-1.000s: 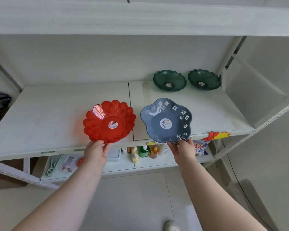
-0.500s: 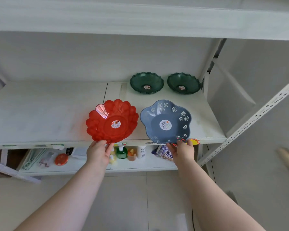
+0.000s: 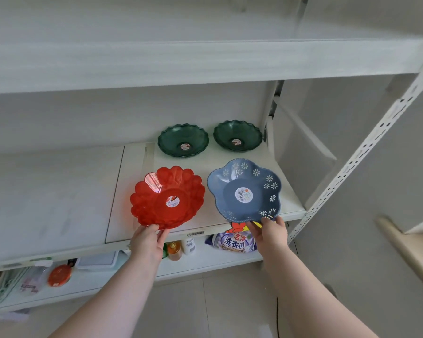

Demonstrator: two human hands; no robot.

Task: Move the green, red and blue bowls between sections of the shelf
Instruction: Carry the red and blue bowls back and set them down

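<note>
My left hand grips the near rim of a red scalloped bowl, held over the front of the shelf's right section. My right hand pinches the near rim of a blue flower-shaped bowl with white daisies, just to the right of the red one. Two dark green scalloped bowls sit side by side at the back of the same section. Whether the held bowls touch the shelf board I cannot tell.
A seam divides the white shelf board from its bare left section. Another shelf board hangs close overhead. A perforated white upright stands at the right. Below are bottles, a detergent bag and a red lid.
Both hands have carried the red and blue bowls to the right, over the right section, and the view has turned right. The green bowls have not moved.
</note>
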